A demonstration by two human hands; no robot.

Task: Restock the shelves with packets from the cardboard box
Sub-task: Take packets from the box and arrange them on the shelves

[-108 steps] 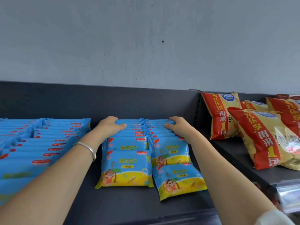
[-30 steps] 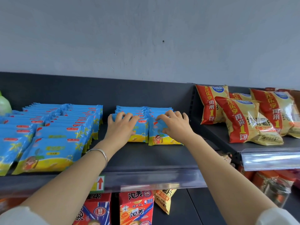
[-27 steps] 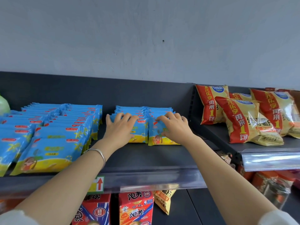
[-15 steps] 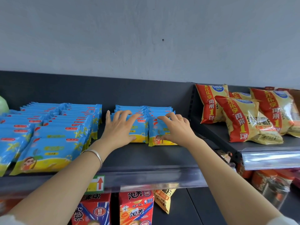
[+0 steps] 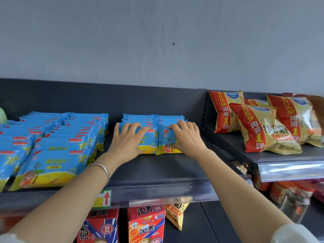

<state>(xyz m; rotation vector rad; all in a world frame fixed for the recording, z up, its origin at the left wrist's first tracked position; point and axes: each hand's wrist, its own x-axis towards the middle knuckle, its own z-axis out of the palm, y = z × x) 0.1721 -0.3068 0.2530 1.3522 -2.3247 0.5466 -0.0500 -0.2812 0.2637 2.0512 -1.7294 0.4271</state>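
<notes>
**On the top shelf: two hands pressing two short rows of packets**

On the dark top shelf (image 5: 157, 167), two rows of blue-and-yellow packets stand side by side against the back panel, the left row (image 5: 148, 146) touching the right row (image 5: 165, 147). The left hand (image 5: 127, 141) lies flat on the front of the left row, fingers spread and straight, gripping nothing. The right hand (image 5: 186, 137) rests on the front of the right row, its fingers only slightly bent over the packet's top edge and its thumb near the lower edge. A bracelet (image 5: 103, 168) circles the left wrist and a ring (image 5: 190, 126) sits on one right finger. Far left, a larger block of matching packets (image 5: 57, 146) reaches the shelf's near edge. Right, on the adjoining shelf, lie yellow-and-red bags (image 5: 259, 130). Below, red cartons (image 5: 146, 225) stand upright.
</notes>
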